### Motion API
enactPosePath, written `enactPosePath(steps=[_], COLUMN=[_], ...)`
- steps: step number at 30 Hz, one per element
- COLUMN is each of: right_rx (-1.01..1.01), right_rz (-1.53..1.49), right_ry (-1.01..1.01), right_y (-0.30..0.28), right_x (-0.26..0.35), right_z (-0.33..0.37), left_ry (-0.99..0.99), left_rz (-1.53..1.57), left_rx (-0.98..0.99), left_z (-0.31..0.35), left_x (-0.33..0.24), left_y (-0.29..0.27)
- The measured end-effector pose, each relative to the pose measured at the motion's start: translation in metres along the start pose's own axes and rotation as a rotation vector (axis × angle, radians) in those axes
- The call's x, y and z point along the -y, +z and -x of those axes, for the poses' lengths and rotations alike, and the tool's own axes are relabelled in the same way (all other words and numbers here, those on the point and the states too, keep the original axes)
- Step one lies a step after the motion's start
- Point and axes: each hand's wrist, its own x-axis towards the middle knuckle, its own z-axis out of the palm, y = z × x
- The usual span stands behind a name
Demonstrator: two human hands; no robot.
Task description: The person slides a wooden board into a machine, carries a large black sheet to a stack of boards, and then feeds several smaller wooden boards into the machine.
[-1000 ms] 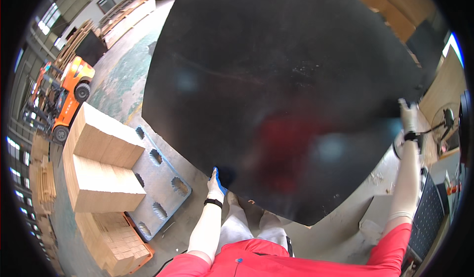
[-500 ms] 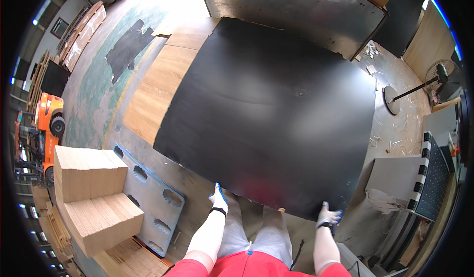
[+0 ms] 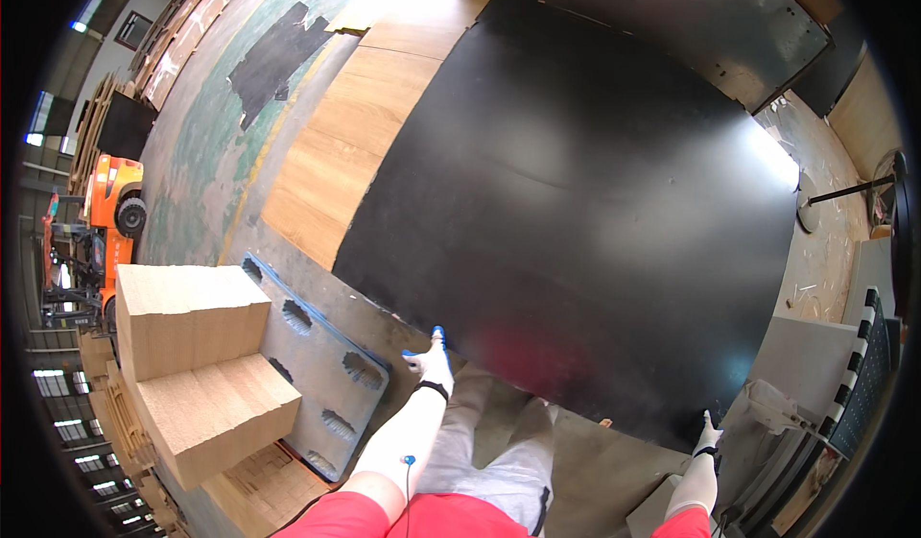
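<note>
A large black sheet point(image 3: 576, 221) with a glossy sheen lies in front of me on top of wood-grain boards. My left hand point(image 3: 432, 356), in a white glove with blue fingertips, is at the sheet's near edge. One digit points up against that edge and another sticks out to the left, so the hand looks open. Farther right, my right hand point(image 3: 708, 436) is by the near right corner of the sheet, its thumb stretched up against the edge. The rest of its fingers show only in part.
Wood-grain boards point(image 3: 341, 144) stick out on the sheet's left. Closer, stacked wood-coloured blocks point(image 3: 197, 322) stand beside a grey, blue-edged panel point(image 3: 331, 384) with ragged holes. An orange forklift point(image 3: 115, 207) is far left, a fan stand point(image 3: 844, 191) at right. Behind the sheet stands a metal-faced structure point(image 3: 662, 15).
My right hand has moved right along the near edge to the corner, its fingers less spread in view. My left hand stays at the edge. The whole view has shifted.
</note>
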Motion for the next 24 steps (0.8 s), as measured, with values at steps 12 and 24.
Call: enactPosePath(steps=[12,24], right_rx=[0.109,0.104], right_rz=[-0.560,-0.416], right_ry=[-0.321,-0.232], right_y=[-0.054,0.001], right_x=[0.066,0.133], right_z=[0.044,0.220], left_ry=[0.037,-0.080], left_rz=[0.168,0.193], left_rx=[-0.050,-0.052], left_z=[-0.014,-0.116], left_x=[-0.016,-0.110], left_y=[-0.005,-0.037])
